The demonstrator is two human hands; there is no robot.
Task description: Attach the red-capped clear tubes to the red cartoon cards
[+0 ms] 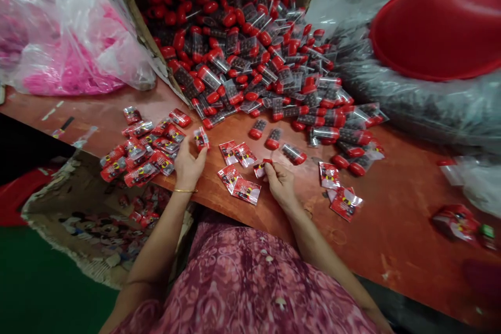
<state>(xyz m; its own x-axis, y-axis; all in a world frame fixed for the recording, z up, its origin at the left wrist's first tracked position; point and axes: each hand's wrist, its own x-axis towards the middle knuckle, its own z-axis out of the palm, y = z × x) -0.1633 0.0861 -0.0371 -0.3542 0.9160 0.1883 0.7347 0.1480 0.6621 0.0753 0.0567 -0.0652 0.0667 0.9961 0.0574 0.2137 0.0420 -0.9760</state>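
Note:
My left hand (189, 163) pinches a small red packet (201, 138) at its fingertips, just right of a heap of finished red packets (141, 152). My right hand (279, 180) is closed on another small red packet (261, 167) near the table's front edge. A few flat red packets (239, 172) lie between my two hands. Loose red-capped items in clear sleeves (274, 138) lie just beyond my right hand.
A tipped cardboard box (135, 21) spills a large pile of red-capped pieces (250, 52) onto the brown table (391, 229). A pink-filled plastic bag (66, 36) is far left, a red basin (442, 26) far right. A cardboard box (90, 219) sits below the table's left edge.

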